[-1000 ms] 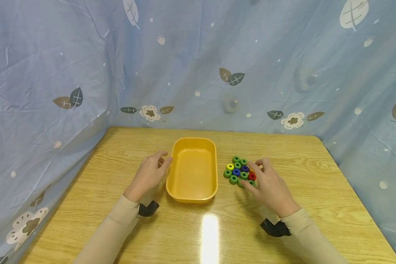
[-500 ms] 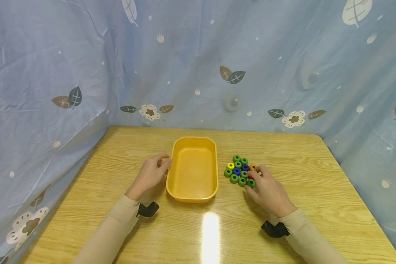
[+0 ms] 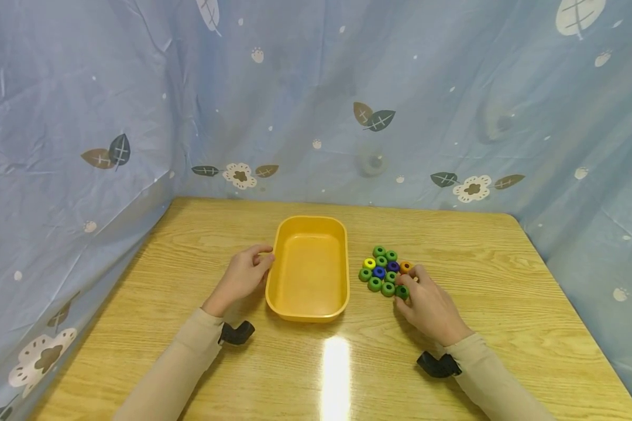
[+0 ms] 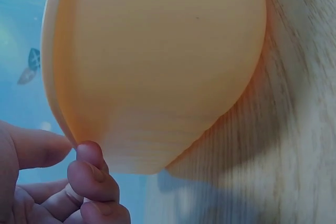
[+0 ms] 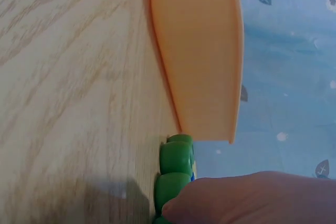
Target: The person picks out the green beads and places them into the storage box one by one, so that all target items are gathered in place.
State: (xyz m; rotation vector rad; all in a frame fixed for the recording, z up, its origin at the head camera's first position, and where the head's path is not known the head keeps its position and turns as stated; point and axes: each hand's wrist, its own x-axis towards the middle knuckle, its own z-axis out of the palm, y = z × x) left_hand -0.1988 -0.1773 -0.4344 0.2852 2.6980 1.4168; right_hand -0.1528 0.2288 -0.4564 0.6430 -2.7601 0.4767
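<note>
My left hand (image 3: 239, 278) is at the left side of a yellow-orange plastic tray (image 3: 308, 318), thumb and fingertips pinching its rim in the left wrist view. To the tray's right lies a cluster of chunky ring-shaped beads: several green, with a yellow bead (image 3: 369, 264), a blue bead (image 3: 379, 272), a dark purple bead (image 3: 392, 266) and an orange bead (image 3: 406, 267). My right hand (image 3: 430, 304) reaches over the cluster's near right corner, thumb and fingers around a green bead (image 3: 402, 292). The red bead is hidden under its fingers. In the right wrist view the thumb covers part of the green beads (image 5: 176, 157).
A light wooden table (image 3: 216, 234) holds everything, with a bright reflection (image 3: 336, 374) near its front. Blue patterned cloth (image 3: 316, 105) hangs behind and at both sides. Black wrist mounts (image 3: 237, 333) jut from both sleeves.
My right hand has lowered onto the corner of the cluster, its fingers closing in around the green bead and covering the red one. The left hand has barely moved at the tray's rim.
</note>
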